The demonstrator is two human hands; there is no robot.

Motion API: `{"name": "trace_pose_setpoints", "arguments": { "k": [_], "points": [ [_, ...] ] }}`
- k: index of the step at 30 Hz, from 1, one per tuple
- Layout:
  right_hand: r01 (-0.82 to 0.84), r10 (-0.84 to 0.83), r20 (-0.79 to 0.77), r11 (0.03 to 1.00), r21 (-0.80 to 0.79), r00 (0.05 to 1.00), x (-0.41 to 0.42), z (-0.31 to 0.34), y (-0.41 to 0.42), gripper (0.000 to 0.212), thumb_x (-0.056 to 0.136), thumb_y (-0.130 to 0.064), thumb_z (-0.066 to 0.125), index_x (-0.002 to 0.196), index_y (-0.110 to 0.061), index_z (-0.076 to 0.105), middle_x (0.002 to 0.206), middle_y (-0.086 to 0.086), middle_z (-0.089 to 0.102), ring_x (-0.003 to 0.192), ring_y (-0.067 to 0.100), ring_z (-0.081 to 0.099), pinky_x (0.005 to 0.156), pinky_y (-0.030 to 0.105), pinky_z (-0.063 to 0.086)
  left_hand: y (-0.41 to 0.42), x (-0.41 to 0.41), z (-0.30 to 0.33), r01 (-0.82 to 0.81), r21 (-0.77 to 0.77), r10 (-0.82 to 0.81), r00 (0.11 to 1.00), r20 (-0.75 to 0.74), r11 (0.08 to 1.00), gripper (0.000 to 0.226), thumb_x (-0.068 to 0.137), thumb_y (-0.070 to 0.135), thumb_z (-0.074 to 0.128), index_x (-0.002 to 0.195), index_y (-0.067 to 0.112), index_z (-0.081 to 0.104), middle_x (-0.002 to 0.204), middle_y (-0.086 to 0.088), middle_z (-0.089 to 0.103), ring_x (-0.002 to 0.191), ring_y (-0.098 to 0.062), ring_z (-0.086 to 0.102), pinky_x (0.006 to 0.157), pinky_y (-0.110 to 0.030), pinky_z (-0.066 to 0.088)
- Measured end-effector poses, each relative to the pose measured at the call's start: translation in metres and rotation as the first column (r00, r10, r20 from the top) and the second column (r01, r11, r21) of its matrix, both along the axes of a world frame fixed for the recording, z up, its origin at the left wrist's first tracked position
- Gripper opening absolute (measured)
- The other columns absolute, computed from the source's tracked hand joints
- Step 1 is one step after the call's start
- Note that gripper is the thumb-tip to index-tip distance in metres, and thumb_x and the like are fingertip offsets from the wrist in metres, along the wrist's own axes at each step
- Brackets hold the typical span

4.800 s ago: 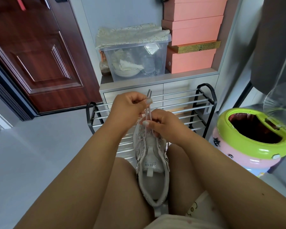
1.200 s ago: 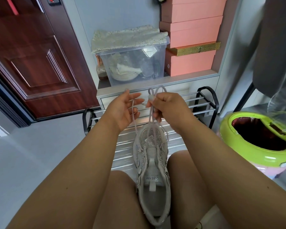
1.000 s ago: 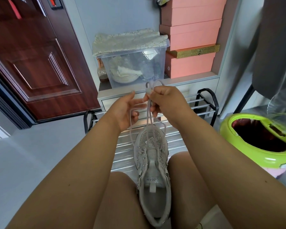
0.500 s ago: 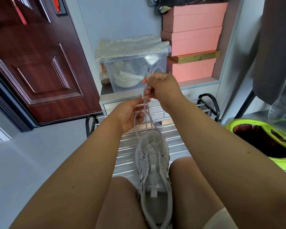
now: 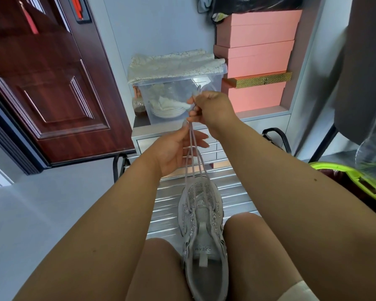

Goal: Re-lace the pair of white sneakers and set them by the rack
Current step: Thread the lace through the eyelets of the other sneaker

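The white sneaker lies wedged between my knees, toe pointing away from me toward the metal shoe rack just beyond. Its lace now runs up from the toe-end eyelets in taut strands; over the last second I have drawn it higher, my right hand rising from just above the shoe to level with the clear storage box on the counter behind the rack. I judge this as pulling slack through the lowest eyelets, so the lacing is only begun. My right hand is closed, fingers curled round the gathered lace ends. My left hand, lower and nearer, is loosely spread, fingers touching the strands as they pass. To the far right stand pink boxes; a green-rimmed bin sits at right.
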State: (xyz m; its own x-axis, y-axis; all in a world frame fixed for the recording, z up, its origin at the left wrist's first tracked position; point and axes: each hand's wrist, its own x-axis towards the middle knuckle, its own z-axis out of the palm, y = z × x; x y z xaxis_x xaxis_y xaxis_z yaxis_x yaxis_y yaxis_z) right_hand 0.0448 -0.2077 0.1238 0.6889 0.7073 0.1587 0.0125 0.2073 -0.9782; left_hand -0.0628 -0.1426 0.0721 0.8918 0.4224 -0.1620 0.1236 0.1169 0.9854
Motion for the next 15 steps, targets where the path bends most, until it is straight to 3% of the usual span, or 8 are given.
{"name": "trace_pose_setpoints", "arguments": {
  "k": [5,8,10,12,15],
  "points": [
    [0.018,-0.021,-0.055,0.999,-0.041,0.998,0.002,0.000,0.000,0.031,0.098,-0.003,0.043,0.072,-0.004,0.058,0.058,0.009,0.042,0.049,0.016,0.051,0.051,0.023,0.056,-0.001,-0.004,-0.004,0.073,0.348,-0.019,0.988,-0.156,0.935,0.034,0.097,0.041,0.046,0.085,0.025,0.072,0.107,0.003,0.065,0.095,-0.018,0.053,0.087,-0.035,0.043],
    [0.038,-0.043,-0.069,0.997,-0.069,0.997,0.002,-0.004,0.001,0.031,0.098,-0.004,0.043,0.072,-0.005,0.059,0.058,0.008,0.044,0.049,0.016,0.052,0.057,0.026,0.057,-0.004,-0.004,0.000,0.096,0.501,0.016,0.977,-0.214,0.860,0.029,0.097,0.036,0.050,0.080,0.025,0.070,0.110,0.002,0.064,0.105,-0.014,0.052,0.089,-0.032,0.035],
    [0.039,-0.044,-0.095,0.998,-0.049,0.995,0.002,-0.008,-0.002,0.029,0.098,-0.005,0.044,0.075,-0.005,0.061,0.058,0.008,0.045,0.049,0.015,0.052,0.058,0.026,0.057,-0.005,-0.003,0.003,0.068,0.566,0.060,0.977,-0.204,0.822,0.030,0.097,0.033,0.051,0.075,0.023,0.068,0.089,0.005,0.064,0.090,-0.012,0.054,0.079,-0.028,0.037],
    [0.026,-0.028,-0.111,0.999,-0.019,0.993,0.001,-0.014,-0.006,0.025,0.098,-0.008,0.046,0.078,-0.004,0.061,0.059,0.008,0.045,0.051,0.015,0.051,0.052,0.023,0.054,-0.005,-0.002,0.002,-0.014,0.533,0.114,0.981,-0.156,0.846,0.033,0.097,0.028,0.052,0.069,0.018,0.066,0.066,0.003,0.052,0.066,-0.012,0.045,0.063,-0.025,0.036],
    [0.034,-0.044,-0.081,0.992,-0.124,0.996,-0.004,-0.033,-0.018,0.020,0.094,-0.018,0.055,0.084,-0.002,0.061,0.062,0.007,0.051,0.052,0.015,0.049,0.050,0.024,0.046,-0.005,0.002,0.002,-0.124,0.403,0.173,0.981,-0.089,0.907,0.034,0.098,0.022,0.052,0.067,0.010,0.063,0.059,-0.002,0.036,0.050,-0.011,0.030,0.046,-0.018,0.031]
  ]
}}
